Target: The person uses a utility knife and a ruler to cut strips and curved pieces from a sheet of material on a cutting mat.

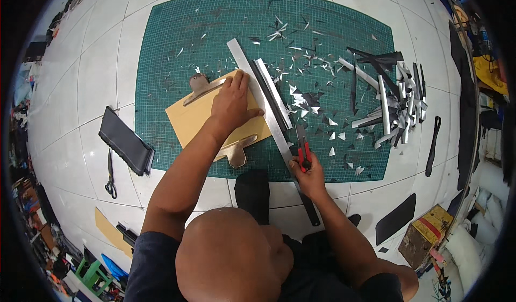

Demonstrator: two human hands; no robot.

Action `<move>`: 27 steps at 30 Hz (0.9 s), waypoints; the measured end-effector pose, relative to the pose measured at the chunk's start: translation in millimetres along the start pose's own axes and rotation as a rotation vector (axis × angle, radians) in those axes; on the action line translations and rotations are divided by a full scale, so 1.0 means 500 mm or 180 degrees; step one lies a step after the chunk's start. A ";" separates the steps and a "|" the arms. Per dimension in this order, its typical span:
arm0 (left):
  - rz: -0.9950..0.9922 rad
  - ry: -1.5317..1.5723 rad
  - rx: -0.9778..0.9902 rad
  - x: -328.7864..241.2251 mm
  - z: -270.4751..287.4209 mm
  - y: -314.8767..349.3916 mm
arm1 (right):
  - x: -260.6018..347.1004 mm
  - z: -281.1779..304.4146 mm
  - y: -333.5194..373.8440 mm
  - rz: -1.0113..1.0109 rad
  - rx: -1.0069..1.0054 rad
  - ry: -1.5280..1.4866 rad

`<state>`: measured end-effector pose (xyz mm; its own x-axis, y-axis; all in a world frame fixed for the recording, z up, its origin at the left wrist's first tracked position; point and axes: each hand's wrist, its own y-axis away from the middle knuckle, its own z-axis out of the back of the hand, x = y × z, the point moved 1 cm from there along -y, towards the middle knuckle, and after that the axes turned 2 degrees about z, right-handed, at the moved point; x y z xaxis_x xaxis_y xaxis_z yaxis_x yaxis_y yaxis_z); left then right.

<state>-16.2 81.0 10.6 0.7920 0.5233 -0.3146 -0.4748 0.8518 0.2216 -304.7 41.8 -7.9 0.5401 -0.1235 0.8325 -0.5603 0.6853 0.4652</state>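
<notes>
My left hand presses down with fingers stretched on a tan board, its fingertips and thumb reaching the edge of a long metal ruler. Two metal bulldog clips, an upper one and a lower one, grip the board at opposite edges. My right hand is closed round a red and black utility knife, its blade pointing away from me, just right of the ruler. Beyond the ruler's right edge lie a narrow black strip and a silvery strip. A green cutting mat is underneath.
Black and silver offcuts are heaped at the mat's right edge, and small scraps litter its middle. On the tiled floor at left lie a stack of black sheets and scissors. A yellow box stands at lower right.
</notes>
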 end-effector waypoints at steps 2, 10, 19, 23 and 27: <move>-0.0016 0.0054 0.0064 -0.003 0.007 -0.005 | 0.000 0.006 -0.001 -0.0036 0.0025 0.0062; -0.0089 -0.0130 0.0096 -0.004 0.012 -0.004 | 0.015 0.003 0.002 -0.0161 -0.0004 -0.0110; -0.0153 -0.0332 -0.0071 -0.012 0.003 -0.001 | -0.002 0.002 0.000 -0.0083 -0.0066 0.0017; -0.0115 -0.0255 -0.0028 -0.016 0.004 -0.003 | -0.013 0.000 -0.001 0.0065 -0.0142 -0.0008; 0.0025 -0.0175 0.0157 -0.018 0.009 -0.004 | 0.009 0.002 0.003 0.0082 -0.0172 -0.0072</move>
<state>-20.6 74.4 17.3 0.8088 0.5266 -0.2619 -0.4627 0.8446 0.2694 -303.8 41.7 -3.3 0.5112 -0.1210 0.8509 -0.5388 0.7262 0.4270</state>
